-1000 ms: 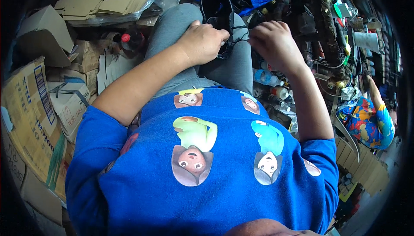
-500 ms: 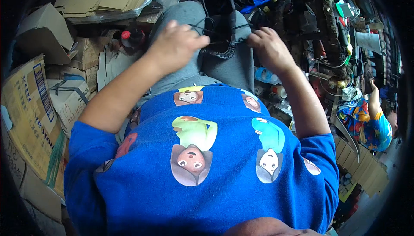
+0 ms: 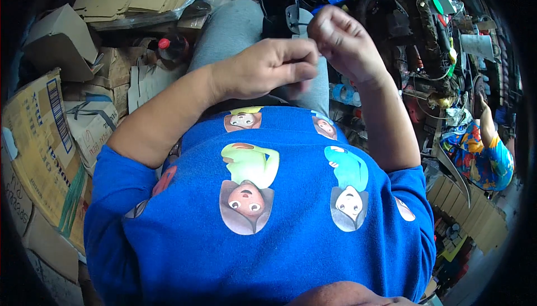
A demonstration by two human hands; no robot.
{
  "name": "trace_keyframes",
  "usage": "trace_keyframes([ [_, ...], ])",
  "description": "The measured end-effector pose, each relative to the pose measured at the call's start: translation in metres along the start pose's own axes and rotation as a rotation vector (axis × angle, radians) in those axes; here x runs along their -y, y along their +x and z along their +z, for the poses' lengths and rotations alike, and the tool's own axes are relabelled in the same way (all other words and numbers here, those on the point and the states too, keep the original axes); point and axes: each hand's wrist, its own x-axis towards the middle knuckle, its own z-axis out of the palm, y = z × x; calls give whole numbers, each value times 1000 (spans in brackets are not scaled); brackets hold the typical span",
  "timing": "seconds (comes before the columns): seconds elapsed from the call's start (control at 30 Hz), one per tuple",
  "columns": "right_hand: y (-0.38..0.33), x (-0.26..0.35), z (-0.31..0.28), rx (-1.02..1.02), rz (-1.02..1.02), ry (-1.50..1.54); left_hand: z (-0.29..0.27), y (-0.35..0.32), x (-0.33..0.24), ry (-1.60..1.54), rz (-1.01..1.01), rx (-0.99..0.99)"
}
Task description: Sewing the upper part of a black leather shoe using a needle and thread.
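**Hands drawn together above a black shoe on the lap**

Seated, looking straight down over a blue shirt point(image 3: 263, 239) with cartoon prints. Grey trousers point(image 3: 235, 32) run up toward twelve o'clock. Resting on the knee, at about twelve o'clock in the picture: a black shoe point(image 3: 277, 4), opening and strap turned toward the body, one light patch on the strap.

Left hand point(image 3: 268, 71) just below the shoe, fingers curled in to a loose fist, knuckles up, thumb and forefinger pressed together at the tip toward one o'clock. Right hand point(image 3: 344, 43) at one o'clock from it, also curled, fingertips pinched and nearly touching those of the left. Something thin seems caught between the two pinches, perhaps a thread or a lace; too fine to tell. Neither hand grips the shoe itself; the right one hangs just beside its strap.

As to progress, judged only from this view: the work looks mid-way. Shoe in place on the lap and steadied by the leg alone, both hands busy with the fine thing above it rather than with the shoe. No finished seam or knot to be seen, so most of the handwork on the shoe probably remains.

Round about: flattened cardboard point(image 3: 45, 149) at nine o'clock, a bottle with a red cap point(image 3: 168, 46) at ten, a heap of dark footwear and gear point(image 3: 414, 32) at two, another person in bright patterned clothes point(image 3: 481, 155) at three.
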Motion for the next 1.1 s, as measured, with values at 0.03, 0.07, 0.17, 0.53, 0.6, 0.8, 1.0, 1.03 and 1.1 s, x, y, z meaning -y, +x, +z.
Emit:
trace_keyframes([
  [0.03,-7,3,-2,38,88,-256,-7,-9,3,272,-21,-98],
  [0.07,-16,5,-4,78,177,-512,-16,-20,7,544,-42,-197],
  [0.17,-51,3,-39,-65,297,-927,-60,-71,8,1013,9,-376],
  [0.53,-113,-19,-109,-389,392,-1376,-101,-90,10,1403,-193,-743],
  [0.6,-71,-20,-72,-479,423,-959,-76,-39,14,1129,-14,-585],
  [0.8,-4,-39,-57,-257,2,-971,-68,57,44,939,-120,-345],
  [1.0,-6,-40,-57,-151,16,-1049,-73,64,36,1076,-221,-161],
  [1.03,-7,-41,-56,-149,18,-1047,-73,64,38,1074,-223,-162],
  [1.1,-7,-43,-52,-128,-24,-1025,-73,63,41,785,-282,-158],
])
